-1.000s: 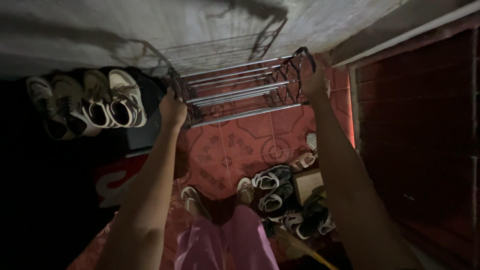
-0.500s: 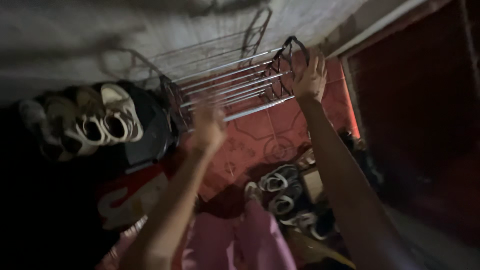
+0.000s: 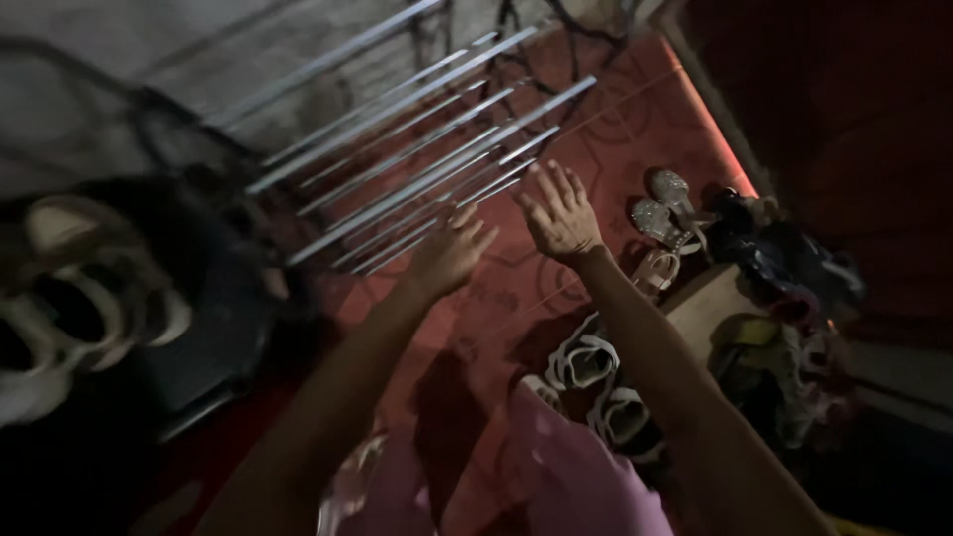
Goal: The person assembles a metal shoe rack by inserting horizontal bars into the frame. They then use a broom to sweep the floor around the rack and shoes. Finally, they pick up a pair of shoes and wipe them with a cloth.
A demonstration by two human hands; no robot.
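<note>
Shoe rack (image 3: 417, 159) of metal rails stands against the wall, above the red tiled floor (image 3: 615, 129); both hands empty, fingers spread; left hand (image 3: 452, 253) just below the rack's front rails, right hand (image 3: 561, 213) beside it; likely between grips; next a fresh hold on the rails; sandals (image 3: 670, 194) right of rack.

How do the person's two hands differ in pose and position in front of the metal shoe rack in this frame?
The right hand is spread flat with fingers splayed; the left hand looks looser and motion-blurred. The right hand sits higher in view and nearer the rack's rod ends, while the left hand sits lower, close under the front rods of the metal shoe rack. Both hands are empty, open and reaching toward the rack without a grip on it.
</note>
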